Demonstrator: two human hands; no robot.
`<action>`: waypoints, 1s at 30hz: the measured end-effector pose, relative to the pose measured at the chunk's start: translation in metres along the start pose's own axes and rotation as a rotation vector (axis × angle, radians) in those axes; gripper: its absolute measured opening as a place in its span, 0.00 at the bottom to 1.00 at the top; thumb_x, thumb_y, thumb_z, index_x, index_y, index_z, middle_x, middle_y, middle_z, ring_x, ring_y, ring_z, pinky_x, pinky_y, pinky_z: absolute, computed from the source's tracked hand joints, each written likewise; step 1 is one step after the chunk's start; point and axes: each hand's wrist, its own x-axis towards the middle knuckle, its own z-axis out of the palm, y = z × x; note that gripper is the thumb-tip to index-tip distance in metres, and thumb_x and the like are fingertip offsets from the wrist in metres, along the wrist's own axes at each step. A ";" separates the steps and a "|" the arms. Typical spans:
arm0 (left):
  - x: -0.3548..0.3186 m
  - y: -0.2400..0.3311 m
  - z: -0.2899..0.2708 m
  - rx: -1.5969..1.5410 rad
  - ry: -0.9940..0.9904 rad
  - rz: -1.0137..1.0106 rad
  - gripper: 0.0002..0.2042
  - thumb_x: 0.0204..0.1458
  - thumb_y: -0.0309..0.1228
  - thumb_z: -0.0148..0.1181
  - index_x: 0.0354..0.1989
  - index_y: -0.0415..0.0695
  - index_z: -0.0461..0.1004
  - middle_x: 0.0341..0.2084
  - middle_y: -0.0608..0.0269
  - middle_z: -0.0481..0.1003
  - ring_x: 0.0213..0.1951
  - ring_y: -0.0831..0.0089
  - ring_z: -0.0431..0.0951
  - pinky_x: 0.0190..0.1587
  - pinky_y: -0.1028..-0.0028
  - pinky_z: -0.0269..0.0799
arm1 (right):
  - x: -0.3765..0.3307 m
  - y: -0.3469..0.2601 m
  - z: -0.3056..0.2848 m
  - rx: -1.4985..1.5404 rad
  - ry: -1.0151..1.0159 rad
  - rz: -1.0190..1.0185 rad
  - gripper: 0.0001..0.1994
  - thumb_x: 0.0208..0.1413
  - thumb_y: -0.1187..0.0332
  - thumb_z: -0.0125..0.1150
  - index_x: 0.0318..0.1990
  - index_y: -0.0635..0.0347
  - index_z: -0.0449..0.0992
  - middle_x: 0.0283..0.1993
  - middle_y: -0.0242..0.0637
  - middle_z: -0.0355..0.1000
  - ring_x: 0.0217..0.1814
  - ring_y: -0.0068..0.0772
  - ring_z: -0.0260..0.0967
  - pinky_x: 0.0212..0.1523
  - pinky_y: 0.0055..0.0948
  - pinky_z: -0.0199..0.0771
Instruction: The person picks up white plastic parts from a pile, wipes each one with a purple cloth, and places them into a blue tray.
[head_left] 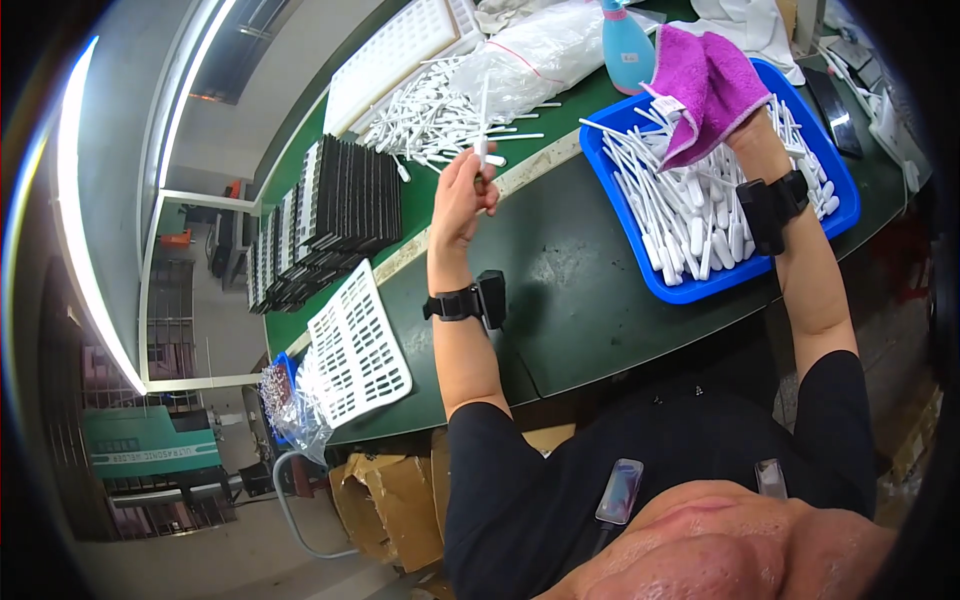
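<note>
My left hand (pixel 463 200) is raised above the table, its fingers closed round a white plastic stick (pixel 484 120) that points upward, thin at the top and thicker near the fingers. My right hand (pixel 752 135) grips a purple cloth (pixel 708 85), which covers most of its fingers. The cloth hangs over a blue tray (pixel 672 292) at the right. Many similar white sticks (pixel 700 215) with thick rounded ends fill that tray. More of them lie in a loose heap (pixel 425 115) beyond my left hand.
Stacked black trays (pixel 350 195) and a white slotted panel (pixel 360 345) stand left. A clear plastic bag (pixel 525 65), a white board with holes (pixel 390 60) and a blue spray bottle (pixel 627 55) are at the back. Cardboard boxes (pixel 385 510) sit below the green table (pixel 570 270).
</note>
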 end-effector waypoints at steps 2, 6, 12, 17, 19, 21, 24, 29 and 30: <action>0.007 0.001 0.014 -0.284 -0.160 0.004 0.14 0.60 0.39 0.41 0.36 0.39 0.67 0.20 0.73 0.62 0.12 0.83 0.58 0.13 0.84 0.51 | 0.001 -0.001 0.002 0.048 0.005 0.036 0.18 0.63 0.62 0.43 0.57 0.59 0.63 0.56 0.42 0.66 0.57 0.38 0.65 0.58 0.38 0.66; 0.023 -0.009 0.031 -0.759 -0.327 -0.062 0.13 0.61 0.38 0.40 0.34 0.42 0.67 0.18 0.74 0.58 0.12 0.83 0.49 0.12 0.82 0.43 | 0.004 0.019 0.035 0.220 -0.342 0.078 0.18 0.63 0.62 0.43 0.57 0.58 0.64 0.55 0.42 0.67 0.56 0.38 0.66 0.58 0.39 0.67; 0.014 -0.011 0.074 -0.515 -0.117 0.077 0.15 0.61 0.42 0.40 0.26 0.47 0.62 0.13 0.75 0.51 0.10 0.84 0.48 0.11 0.82 0.43 | -0.004 0.013 0.053 0.197 0.025 0.093 0.18 0.60 0.58 0.49 0.53 0.58 0.67 0.49 0.42 0.71 0.48 0.38 0.70 0.54 0.39 0.70; 0.010 -0.010 0.086 -0.543 -0.115 0.073 0.18 0.60 0.44 0.42 0.21 0.48 0.58 0.11 0.75 0.50 0.09 0.84 0.47 0.11 0.81 0.44 | -0.002 0.015 0.050 0.131 0.089 0.092 0.18 0.60 0.57 0.50 0.53 0.58 0.67 0.49 0.42 0.71 0.49 0.39 0.70 0.55 0.41 0.69; 0.010 -0.013 0.088 -0.522 -0.117 0.086 0.18 0.60 0.44 0.42 0.21 0.48 0.57 0.11 0.75 0.50 0.10 0.84 0.47 0.11 0.81 0.44 | -0.003 0.015 0.050 0.121 0.085 0.082 0.19 0.60 0.57 0.50 0.53 0.58 0.67 0.49 0.42 0.71 0.49 0.38 0.70 0.55 0.41 0.69; 0.009 -0.015 0.087 -0.490 -0.103 0.115 0.18 0.59 0.44 0.44 0.20 0.49 0.57 0.11 0.75 0.50 0.10 0.84 0.47 0.11 0.81 0.44 | -0.002 0.018 0.053 0.087 0.092 0.075 0.18 0.60 0.57 0.49 0.53 0.57 0.67 0.49 0.41 0.71 0.49 0.38 0.70 0.55 0.41 0.70; 0.007 -0.015 0.091 -0.478 -0.082 0.118 0.18 0.59 0.44 0.44 0.20 0.48 0.57 0.11 0.74 0.51 0.10 0.84 0.48 0.11 0.80 0.45 | -0.004 0.017 0.053 0.097 0.083 0.085 0.18 0.60 0.58 0.49 0.53 0.57 0.67 0.49 0.41 0.71 0.49 0.37 0.70 0.54 0.41 0.70; 0.002 -0.014 0.094 -0.479 -0.104 0.129 0.18 0.59 0.44 0.44 0.21 0.47 0.59 0.12 0.73 0.53 0.11 0.84 0.49 0.12 0.80 0.47 | -0.006 0.018 0.056 0.131 0.039 0.099 0.17 0.61 0.58 0.47 0.54 0.55 0.66 0.49 0.40 0.71 0.50 0.37 0.69 0.54 0.40 0.70; 0.001 -0.014 0.094 -0.476 -0.107 0.129 0.18 0.59 0.44 0.44 0.21 0.47 0.59 0.12 0.73 0.53 0.11 0.84 0.49 0.12 0.80 0.47 | -0.006 0.019 0.057 0.121 0.034 0.087 0.17 0.61 0.59 0.47 0.54 0.55 0.66 0.49 0.40 0.71 0.50 0.37 0.69 0.54 0.40 0.70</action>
